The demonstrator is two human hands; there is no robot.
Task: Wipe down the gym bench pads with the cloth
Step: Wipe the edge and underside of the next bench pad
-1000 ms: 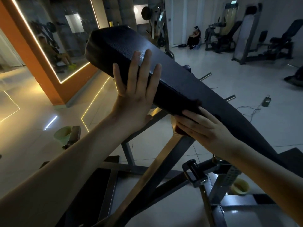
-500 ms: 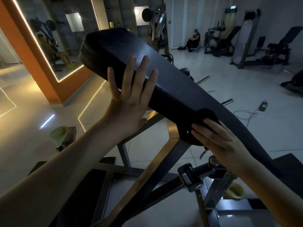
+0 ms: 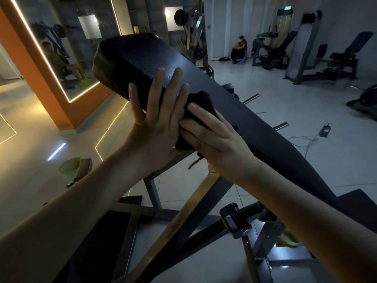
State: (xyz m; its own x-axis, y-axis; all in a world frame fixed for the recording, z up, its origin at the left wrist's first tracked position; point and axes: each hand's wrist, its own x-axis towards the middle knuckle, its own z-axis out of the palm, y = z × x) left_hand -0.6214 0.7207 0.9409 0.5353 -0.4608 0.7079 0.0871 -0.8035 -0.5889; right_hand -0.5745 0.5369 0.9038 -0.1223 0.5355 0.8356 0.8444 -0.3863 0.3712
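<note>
Dark crumpled cloth (image 3: 202, 100) on black textured pad (image 3: 138, 58)

Indoor gym, dimly lit. Evidence noted:

- Black textured bench pad (image 3: 138, 58) set at an incline on an angled steel frame (image 3: 193, 203), near centre.
- Far centre: plate-loaded machine (image 3: 193, 37) with a round weight disc (image 3: 180, 17) on its arm.
- Far right: row of padded weight machines (image 3: 269, 52), plus a tall upright tower (image 3: 304, 48).
- Left: large wall mirror (image 3: 81, 48) edged with a lit strip, set in an orange wall (image 3: 40, 84), reflecting more equipment.
- Pale tiled floor (image 3: 295, 111) throughout, with glowing inlaid lines (image 3: 110, 127) at left.
- Seated person (image 3: 239, 49) far back against the wall, beside the machines.
- Green bucket (image 3: 69, 167) on floor, near left.
</note>
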